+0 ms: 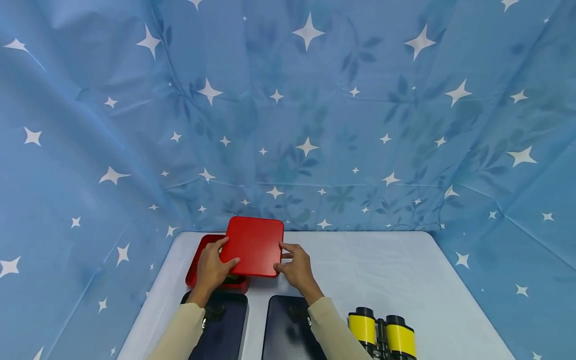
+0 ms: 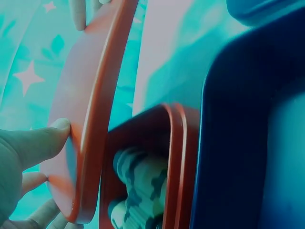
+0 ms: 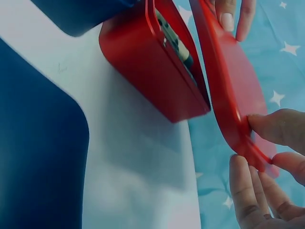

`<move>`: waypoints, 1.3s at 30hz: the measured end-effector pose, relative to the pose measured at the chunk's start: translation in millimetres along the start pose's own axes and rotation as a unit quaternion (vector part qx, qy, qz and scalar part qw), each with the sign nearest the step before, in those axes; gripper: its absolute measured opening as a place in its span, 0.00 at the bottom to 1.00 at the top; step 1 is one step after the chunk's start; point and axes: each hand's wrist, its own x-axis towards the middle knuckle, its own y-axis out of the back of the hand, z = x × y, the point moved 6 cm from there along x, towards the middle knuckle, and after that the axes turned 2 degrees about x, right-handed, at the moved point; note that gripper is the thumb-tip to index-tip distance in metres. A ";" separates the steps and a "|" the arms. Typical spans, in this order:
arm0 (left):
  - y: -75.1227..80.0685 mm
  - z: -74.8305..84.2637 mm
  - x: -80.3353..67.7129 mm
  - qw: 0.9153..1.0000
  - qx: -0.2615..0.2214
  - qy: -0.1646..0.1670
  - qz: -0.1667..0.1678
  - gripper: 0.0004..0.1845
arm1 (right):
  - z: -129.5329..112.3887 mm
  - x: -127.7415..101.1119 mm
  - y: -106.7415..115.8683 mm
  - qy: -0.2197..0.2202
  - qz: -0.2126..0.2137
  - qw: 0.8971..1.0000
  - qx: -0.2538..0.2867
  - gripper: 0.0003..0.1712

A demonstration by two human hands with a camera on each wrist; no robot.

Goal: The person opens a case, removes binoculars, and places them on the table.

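Observation:
A red square lid (image 1: 254, 245) is held tilted in the air between both hands. My left hand (image 1: 211, 265) grips its left edge, thumb on the top face. On the opposite edge my right hand (image 1: 294, 267) pinches it between thumb and fingers. Below and to the left stands an open red box (image 1: 193, 270), partly hidden by the lid and the left hand. Inside it, the left wrist view shows a camouflage-patterned object (image 2: 143, 186) with rounded, barrel-like parts. The lid is apart from the box rim.
Two dark blue rectangular containers (image 1: 225, 330) (image 1: 285, 335) stand in front, beneath the forearms. Yellow and black binoculars (image 1: 382, 332) are at the front right of the white table (image 1: 382, 270). A blue star-patterned curtain (image 1: 288, 125) hangs behind.

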 end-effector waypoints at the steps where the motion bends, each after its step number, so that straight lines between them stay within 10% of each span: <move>1: -1.9 2.1 -0.2 1.000 -0.001 0.000 0.001 0.41 | 1.8 -0.3 2.4 0.002 0.000 1.000 0.002 0.40; 39: -63.8 46.8 -9.9 1.000 -0.003 -0.024 -0.013 0.40 | 39.0 -17.5 67.0 -0.033 0.043 0.998 -0.013 0.39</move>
